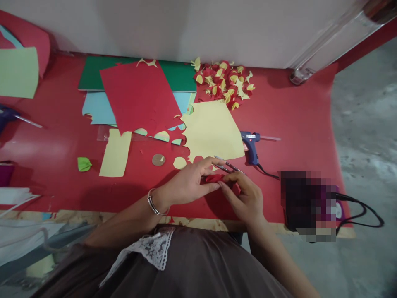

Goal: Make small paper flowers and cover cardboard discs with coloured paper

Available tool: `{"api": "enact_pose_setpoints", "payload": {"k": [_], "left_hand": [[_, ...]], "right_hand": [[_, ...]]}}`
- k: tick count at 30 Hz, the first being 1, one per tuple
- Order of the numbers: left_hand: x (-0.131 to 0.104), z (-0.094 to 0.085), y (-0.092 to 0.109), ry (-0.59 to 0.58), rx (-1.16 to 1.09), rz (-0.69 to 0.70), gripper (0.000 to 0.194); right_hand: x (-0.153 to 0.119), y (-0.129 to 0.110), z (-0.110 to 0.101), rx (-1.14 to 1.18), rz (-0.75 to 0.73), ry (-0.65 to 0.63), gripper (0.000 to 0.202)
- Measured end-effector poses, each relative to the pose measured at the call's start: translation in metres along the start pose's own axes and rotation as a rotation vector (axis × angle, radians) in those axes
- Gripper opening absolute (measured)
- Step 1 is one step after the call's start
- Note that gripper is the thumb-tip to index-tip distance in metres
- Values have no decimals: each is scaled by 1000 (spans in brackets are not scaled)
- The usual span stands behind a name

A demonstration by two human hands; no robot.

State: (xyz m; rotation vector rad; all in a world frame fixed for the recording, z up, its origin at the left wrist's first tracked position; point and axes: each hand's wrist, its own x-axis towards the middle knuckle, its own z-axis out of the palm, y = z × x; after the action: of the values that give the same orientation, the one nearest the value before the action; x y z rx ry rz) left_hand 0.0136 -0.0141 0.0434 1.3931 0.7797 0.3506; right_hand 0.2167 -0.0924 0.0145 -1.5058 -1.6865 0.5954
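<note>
Just over the table's front edge, my left hand (190, 182) and my right hand (248, 198) meet around a small red paper piece (214, 178). Fingertips of both hands pinch it, covering part of its shape. A slim metal tool with two pointed arms (231, 165) lies just beyond my fingers; its other end is hidden, so I cannot tell its kind. Behind my hands spreads a pale yellow sheet (214, 128) with scalloped cut edges. Beside my left hand are a pale yellow paper disc (179, 163) and a brownish disc (158, 159).
A blue glue gun (252, 145) with a clear stick and cord lies right of the yellow sheet. Red and yellow paper flowers (225, 80) are heaped at the back. A large red sheet (139, 95) covers other coloured sheets. A blurred dark object (300, 203) occupies the right front.
</note>
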Motion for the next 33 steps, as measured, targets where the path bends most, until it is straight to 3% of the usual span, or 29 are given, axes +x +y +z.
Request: {"api": "enact_pose_setpoints", "payload": {"k": [18,27,33], "left_hand": [[1,1,-8,-5,57,47,50],[1,3,-4,46,120,97,42],[1,3,-5,91,244,39,42]], "right_hand": [[1,1,0,64,199,-42,18],[-1,4,3,87,149,10,8],[1,3,2,106,92,18,8]]}}
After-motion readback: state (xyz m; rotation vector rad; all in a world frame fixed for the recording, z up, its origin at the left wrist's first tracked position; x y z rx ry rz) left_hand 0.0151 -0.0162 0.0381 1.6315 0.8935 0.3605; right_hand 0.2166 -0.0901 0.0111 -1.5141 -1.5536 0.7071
